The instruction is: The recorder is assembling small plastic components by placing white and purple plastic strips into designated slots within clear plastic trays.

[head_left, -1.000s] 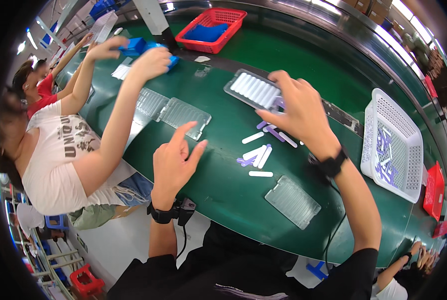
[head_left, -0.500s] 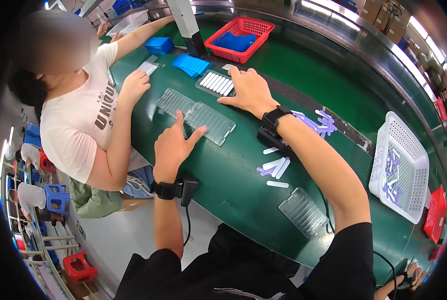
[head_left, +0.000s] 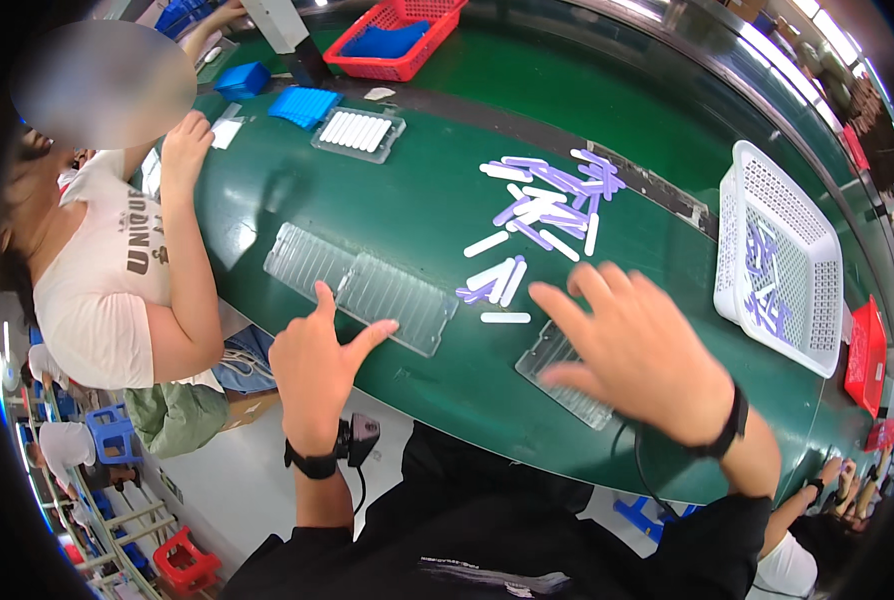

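- Left hand [head_left: 312, 375]: fingers spread, nothing gripped; thumb and index lie by the near edge of a hinged clear case [head_left: 399, 305], perhaps to steady it. Contact unclear.
- Right hand [head_left: 647, 360]: blurred, fingers parted, apparently unladen, above a second clear tray [head_left: 585, 408], partly covering it. Touch: cannot tell.
- Hinged case lies flat, opened out, probably so both grooved halves face up.
- White and purple sticks [head_left: 487, 244] lie loose beyond the hands, seemingly for easy reach.
- Filled tray [head_left: 396, 134] sits beside blue pieces [head_left: 304, 106], white sticks aligned, presumably by its grooves.
- White basket [head_left: 731, 255], far right, contains more sticks.
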